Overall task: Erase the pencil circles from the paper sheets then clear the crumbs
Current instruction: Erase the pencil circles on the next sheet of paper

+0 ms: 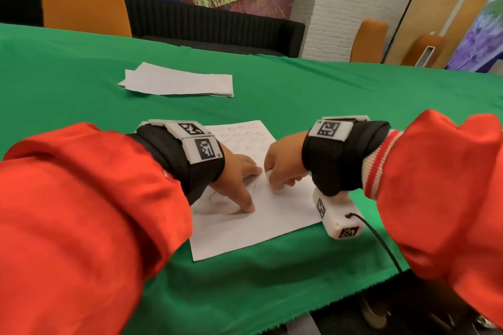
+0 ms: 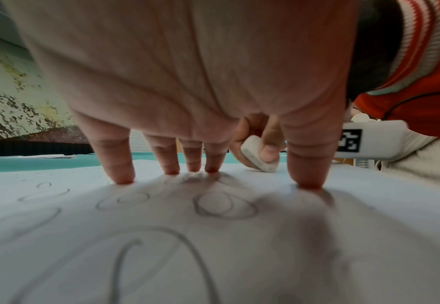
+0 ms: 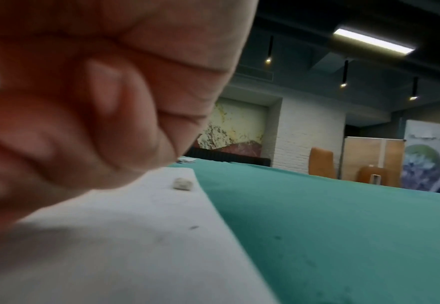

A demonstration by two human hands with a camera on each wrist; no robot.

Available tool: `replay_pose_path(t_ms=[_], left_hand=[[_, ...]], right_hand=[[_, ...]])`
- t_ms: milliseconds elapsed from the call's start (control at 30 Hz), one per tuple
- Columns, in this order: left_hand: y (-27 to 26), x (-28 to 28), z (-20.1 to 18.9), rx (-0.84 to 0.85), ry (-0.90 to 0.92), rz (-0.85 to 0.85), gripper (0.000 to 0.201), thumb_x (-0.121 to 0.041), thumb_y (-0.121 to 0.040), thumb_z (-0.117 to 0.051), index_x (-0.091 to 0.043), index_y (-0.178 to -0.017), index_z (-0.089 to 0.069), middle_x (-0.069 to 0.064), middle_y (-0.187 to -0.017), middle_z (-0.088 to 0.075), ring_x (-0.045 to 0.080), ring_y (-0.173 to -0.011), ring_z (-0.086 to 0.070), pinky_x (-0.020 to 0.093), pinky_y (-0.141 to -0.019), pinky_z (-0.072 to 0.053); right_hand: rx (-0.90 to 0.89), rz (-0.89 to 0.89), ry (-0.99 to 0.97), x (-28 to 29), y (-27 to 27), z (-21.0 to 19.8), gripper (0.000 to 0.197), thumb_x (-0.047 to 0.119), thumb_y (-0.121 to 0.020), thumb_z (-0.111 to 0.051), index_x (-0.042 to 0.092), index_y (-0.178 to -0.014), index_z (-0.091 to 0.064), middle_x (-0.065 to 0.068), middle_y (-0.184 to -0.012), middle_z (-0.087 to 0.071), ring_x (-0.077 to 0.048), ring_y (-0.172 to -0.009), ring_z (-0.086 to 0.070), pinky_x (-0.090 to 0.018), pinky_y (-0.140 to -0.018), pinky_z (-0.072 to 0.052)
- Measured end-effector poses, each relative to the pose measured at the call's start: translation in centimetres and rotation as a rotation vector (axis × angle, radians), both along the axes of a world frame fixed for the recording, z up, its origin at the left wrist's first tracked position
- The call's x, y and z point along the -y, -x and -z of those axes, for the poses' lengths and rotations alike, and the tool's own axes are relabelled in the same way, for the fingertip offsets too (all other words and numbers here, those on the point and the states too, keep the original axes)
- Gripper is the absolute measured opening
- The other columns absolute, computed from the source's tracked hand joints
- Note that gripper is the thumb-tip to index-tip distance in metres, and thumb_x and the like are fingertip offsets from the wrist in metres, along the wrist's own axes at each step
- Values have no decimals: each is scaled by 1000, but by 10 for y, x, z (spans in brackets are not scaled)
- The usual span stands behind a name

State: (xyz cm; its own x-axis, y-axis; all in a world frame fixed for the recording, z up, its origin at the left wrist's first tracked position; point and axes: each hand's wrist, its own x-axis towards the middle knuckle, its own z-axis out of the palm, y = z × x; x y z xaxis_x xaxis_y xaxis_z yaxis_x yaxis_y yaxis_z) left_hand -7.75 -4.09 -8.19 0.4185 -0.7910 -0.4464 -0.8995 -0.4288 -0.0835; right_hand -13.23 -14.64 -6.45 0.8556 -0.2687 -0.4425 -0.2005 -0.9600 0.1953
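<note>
Paper sheet (image 1: 253,223) pinned under spread left hand (image 1: 234,174) fingertips, eraser (image 2: 259,157) gripped by right hand (image 1: 283,163), set against sheet.

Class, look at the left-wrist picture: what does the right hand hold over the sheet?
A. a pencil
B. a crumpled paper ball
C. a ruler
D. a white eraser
D: the right hand pinches a white eraser just above the paper sheet.
</note>
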Motion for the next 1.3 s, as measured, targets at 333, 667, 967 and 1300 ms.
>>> replay_pose_path(t_ms=[333, 667, 967, 1300], left_hand=[[1, 0, 0, 12, 7, 1, 81, -52, -91, -51, -23, -153, -7, -8, -159, -4, 13, -144, -12, 33, -113, -15], [1, 1, 1, 17, 10, 14, 81, -51, -91, -51, -22, -153, -7, -7, -159, -4, 14, -144, -14, 33, -113, -16], [3, -2, -1, -10, 43, 14, 78, -49, -91, -52, -20, -152, -12, -5, -158, -10, 15, -143, -18, 32, -111, -19], [1, -1, 2, 2, 39, 24, 82, -50, -91, -52, -18, -153, -9, -4, -159, -6, 15, -144, -12, 32, -113, -14]], right_hand=[[-11, 33, -6, 1, 2, 0, 9, 20, -84, -58, 13, -79, -61, 5, -59, -53, -8, -50, -45, -16, -46, -36], [-10, 132, -63, 2, -4, -1, 15, 15, -84, -56, 13, -69, -56, 3, -57, -51, -9, -46, -42, -10, -36, -34], [-17, 133, -154, -7, -3, 2, 4, 15, -83, -58, 12, -83, -58, 2, -60, -50, -10, -48, -41, -15, -43, -35], [-41, 134, -84, 2, -3, 3, 9, 17, -86, -56, 11, -78, -57, 2, -61, -50, -10, -46, -40, -14, -41, -34]])
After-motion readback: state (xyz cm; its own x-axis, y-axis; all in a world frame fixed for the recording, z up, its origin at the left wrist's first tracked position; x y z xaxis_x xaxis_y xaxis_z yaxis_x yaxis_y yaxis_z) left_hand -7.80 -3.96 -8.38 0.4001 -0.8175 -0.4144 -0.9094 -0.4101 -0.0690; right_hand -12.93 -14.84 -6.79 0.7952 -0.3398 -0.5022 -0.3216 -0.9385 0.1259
